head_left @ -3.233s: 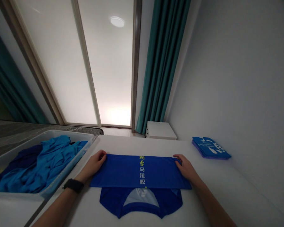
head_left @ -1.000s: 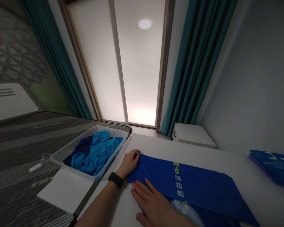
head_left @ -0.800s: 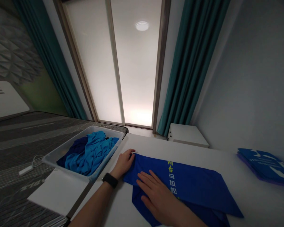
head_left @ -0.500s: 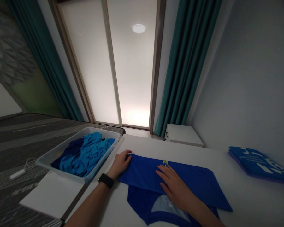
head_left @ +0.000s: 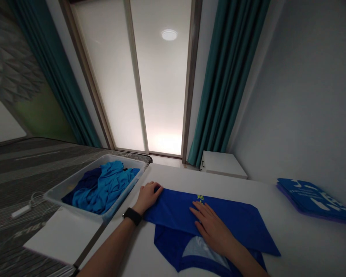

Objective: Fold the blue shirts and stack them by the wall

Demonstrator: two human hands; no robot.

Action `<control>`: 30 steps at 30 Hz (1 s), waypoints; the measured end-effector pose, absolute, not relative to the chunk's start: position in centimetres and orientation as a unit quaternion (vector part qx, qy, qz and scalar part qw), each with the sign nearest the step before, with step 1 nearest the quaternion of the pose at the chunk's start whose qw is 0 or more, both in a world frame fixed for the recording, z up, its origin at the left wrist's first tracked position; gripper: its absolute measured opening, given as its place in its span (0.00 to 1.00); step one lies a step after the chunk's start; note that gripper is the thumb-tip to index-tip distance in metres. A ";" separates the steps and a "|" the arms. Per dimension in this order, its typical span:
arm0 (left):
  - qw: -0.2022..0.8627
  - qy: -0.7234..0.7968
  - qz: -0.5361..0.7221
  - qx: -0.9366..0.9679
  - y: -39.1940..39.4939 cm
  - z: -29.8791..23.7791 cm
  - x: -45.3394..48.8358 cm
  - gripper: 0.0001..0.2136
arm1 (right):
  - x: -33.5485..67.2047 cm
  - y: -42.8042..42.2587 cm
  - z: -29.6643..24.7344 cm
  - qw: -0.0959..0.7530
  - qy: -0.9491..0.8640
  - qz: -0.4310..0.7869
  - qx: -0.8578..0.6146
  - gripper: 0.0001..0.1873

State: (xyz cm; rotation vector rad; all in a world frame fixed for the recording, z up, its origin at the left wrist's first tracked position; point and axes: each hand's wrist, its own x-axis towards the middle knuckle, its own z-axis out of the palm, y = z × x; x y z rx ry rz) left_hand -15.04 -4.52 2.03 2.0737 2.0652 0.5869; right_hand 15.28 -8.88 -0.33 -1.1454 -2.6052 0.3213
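A blue T-shirt (head_left: 236,221) lies partly folded on the white table, with yellow lettering near its far edge. Part of the neck opening, showing a pale inside, faces me. At the shirt's far left corner, my left hand (head_left: 148,197) has its fingers and thumb closed on the fabric; a black watch is on that wrist. My right hand (head_left: 212,225) rests flat on the middle of the shirt, fingers stretched out, partly covering the lettering.
Left of the table, a translucent bin (head_left: 56,195) holds crumpled blue clothes (head_left: 109,186). Folded blue garments with white print (head_left: 314,198) lie at the table's right. A low white cabinet (head_left: 223,163) stands beyond the table, and a white power strip (head_left: 21,211) lies on the bed.
My left hand and the shirt have shifted very slightly, the shirt's edge moving a little to the left. My right hand stays flat in nearly the same place.
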 end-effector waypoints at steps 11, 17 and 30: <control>0.056 0.667 0.159 0.726 -3.5 1.3 -15.6 0.11 | 15.3 -8.8 -0.5 0.140 -0.901 0.107 -0.397 0.24; 0.036 0.667 0.156 0.728 -3.9 1.6 -15.4 0.12 | 15.2 -8.8 -0.5 0.147 -0.900 0.103 -0.397 0.24; -0.005 0.523 0.141 0.840 -7.8 1.4 -10.1 0.22 | 16.3 -8.8 -0.8 0.194 -0.884 0.107 -0.411 0.23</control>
